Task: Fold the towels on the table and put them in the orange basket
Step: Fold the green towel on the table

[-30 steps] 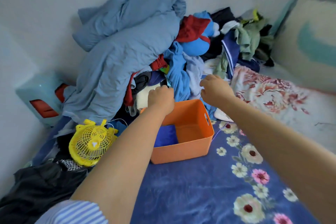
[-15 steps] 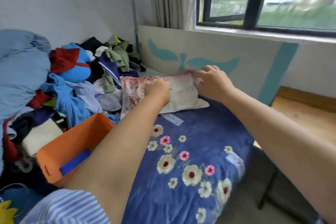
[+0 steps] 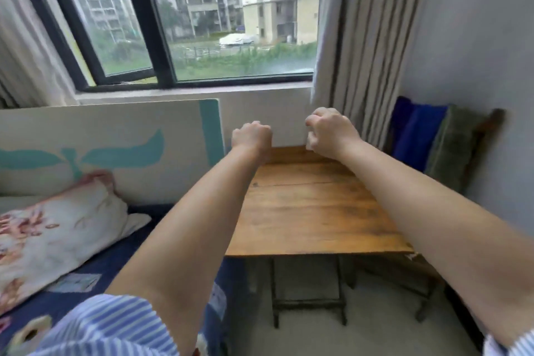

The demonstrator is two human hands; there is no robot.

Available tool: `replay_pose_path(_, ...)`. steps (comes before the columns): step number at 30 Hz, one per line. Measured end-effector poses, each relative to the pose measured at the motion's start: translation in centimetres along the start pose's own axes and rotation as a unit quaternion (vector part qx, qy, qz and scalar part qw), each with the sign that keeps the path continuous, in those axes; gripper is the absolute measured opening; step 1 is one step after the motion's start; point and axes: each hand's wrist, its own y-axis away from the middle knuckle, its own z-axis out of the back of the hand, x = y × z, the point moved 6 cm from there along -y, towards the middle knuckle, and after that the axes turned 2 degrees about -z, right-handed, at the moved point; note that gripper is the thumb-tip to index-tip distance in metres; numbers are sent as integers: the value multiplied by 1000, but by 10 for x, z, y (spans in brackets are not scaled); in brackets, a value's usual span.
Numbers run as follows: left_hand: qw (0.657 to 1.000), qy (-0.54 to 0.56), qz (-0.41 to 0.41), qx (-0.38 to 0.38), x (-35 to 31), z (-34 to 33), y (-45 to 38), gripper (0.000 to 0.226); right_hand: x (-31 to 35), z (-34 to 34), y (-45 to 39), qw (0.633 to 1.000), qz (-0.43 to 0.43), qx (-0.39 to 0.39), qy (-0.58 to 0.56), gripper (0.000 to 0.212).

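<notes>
1. Table (image 3: 312,211): wooden plank top, dark folding metal legs, standing on a pale floor. Its far edge sits against the wall under the window; its left edge runs beside the bed.
2. Towels (image 3: 433,141): a bright blue one and a grey-green one, draped over a dark chair back just past the table's far right corner, against the grey wall. They hang side by side, blue to the left.
3. Orange basket: not in view.
4. Window (image 3: 202,17): black frame, apartment blocks and greenery outside. Striped curtain (image 3: 358,46) hanging at its right side, down to the table's far right corner.
5. Bed (image 3: 95,263): dark blue cover, a floral pillow (image 3: 55,234) at its head, against a cream board with teal shapes.
6. Left hand (image 3: 250,136): arm stretched forward, fist over the table's far left corner, fingers curled in, nothing held.
7. Right hand (image 3: 329,131): arm stretched forward over the table's far edge, fingers curled, nothing held.
8. Sleeve (image 3: 109,326): blue and white stripes, on the left upper arm.
</notes>
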Motion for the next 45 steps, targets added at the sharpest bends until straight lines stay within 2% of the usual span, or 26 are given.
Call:
replay_pose_path(7, 993, 42, -102, -29, -180, 0, -89, 34, -194, 26, 0, 996, -82, -8, 25, 32)
replay_pose_path(15, 982, 57, -178, -15, -308, -7, -181, 33, -362, 19, -11, 979, -201, -4, 40, 32)
replay_pose_path(22, 967, 88, -236, -30, -410, -14, -294, 25, -499, 16, -52, 956, -282, -16, 76, 31)
replay_pose_path(27, 963, 96, -251, -13, -459, -24, -365, 25, -574, 17, -82, 944, -319, -31, 71, 24)
replay_pose_path(30, 960, 103, -260, 6, -490, -37, -401, 15, -613, 9, -99, 942, -329, -18, 66, 16)
replay_pose_path(33, 954, 122, -273, 33, -522, -61, -423, 17, -647, -6, -107, 940, -335, 4, 69, 15)
replay_pose_path(36, 951, 127, -273, 75, -554, -96, -448, 26, -687, -31, -120, 939, -337, 25, 67, 18)
replay_pose_path(38, 950, 124, -270, 99, -570, -118, -460, 32, -710, -52, -127, 940, -334, 40, 61, 28)
replay_pose_path(41, 946, 103, -282, 119, -593, -142, -472, 20, -743, -85, -139, 940, -330, 63, 66, 19)
replay_pose_path(45, 950, 107, -248, 157, -618, -160, -495, 25, -770, -118, -154, 948, -290, 86, 94, 23)
